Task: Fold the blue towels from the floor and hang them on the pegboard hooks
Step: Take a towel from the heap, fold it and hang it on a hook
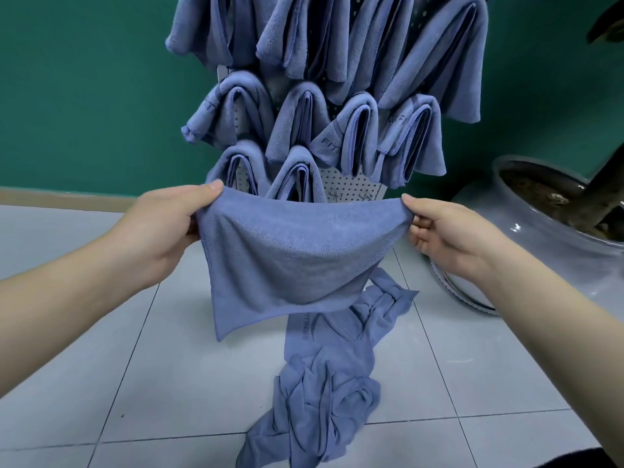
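The left hand (165, 224) and the right hand (449, 231) each pinch a top corner of one blue towel (290, 261), held above the floor pile (324, 383).

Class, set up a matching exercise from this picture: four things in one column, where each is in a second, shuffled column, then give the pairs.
Things:
1. Blue towel stretched flat
2. Crumpled blue towels
3. Folded blue towels
4. Grey ceramic plant pot

Places:
A. Hanging on the perforated grey pegboard
B. On the floor, at right
C. Held between left hand and right hand
D. Heaped on the pale tiled floor

Pairs: 1-C, 2-D, 3-A, 4-B
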A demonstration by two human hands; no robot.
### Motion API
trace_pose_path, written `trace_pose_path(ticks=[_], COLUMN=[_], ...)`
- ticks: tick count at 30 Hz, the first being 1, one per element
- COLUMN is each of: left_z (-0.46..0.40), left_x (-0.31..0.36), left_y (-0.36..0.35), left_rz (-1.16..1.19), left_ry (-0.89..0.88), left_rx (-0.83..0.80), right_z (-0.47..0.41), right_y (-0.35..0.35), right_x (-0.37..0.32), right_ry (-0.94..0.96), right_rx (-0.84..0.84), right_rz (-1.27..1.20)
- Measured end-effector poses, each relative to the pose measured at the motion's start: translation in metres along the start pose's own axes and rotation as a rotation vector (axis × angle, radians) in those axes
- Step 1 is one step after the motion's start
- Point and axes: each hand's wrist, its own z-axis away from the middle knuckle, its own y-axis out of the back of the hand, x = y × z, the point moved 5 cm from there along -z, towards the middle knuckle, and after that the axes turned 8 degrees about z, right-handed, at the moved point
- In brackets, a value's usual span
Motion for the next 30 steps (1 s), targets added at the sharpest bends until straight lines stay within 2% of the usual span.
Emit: trace_pose_path(ticks=[3, 8, 11, 17, 25, 30], left_z=[0.002, 0.001, 0.001, 0.008, 0.019, 0.023], left_x=[0.004, 0.010, 0.015, 0.024, 0.037, 0.041], left_y=[0.001, 0.010, 0.008, 0.003, 0.007, 0.013], left_rz=[-0.053, -0.056, -0.012, 0.049, 0.026, -0.039], left_ry=[-0.060, -0.155, -0.190, -0.240, -0.278, -0.304], left_rx=[-0.010, 0.129, 0.113, 0.041, 0.075, 0.168], right_z=[0.000, -0.001, -0.003, -0.004, 0.012, 0.017], right_y=[0.003, 0.007, 0.004, 0.002, 0.006, 0.012], right_x=[0.000, 0.001, 0.001, -0.005, -0.031, -0.037], right_ry=[-0.004, 0.061, 0.107, 0.247, 0.448, 0.470], right_rx=[0.024, -0.018, -0.057, 0.015, 0.037, 0.077], right_rz=[0.001, 0.040, -0.052, -0.126, -0.004, 0.031])
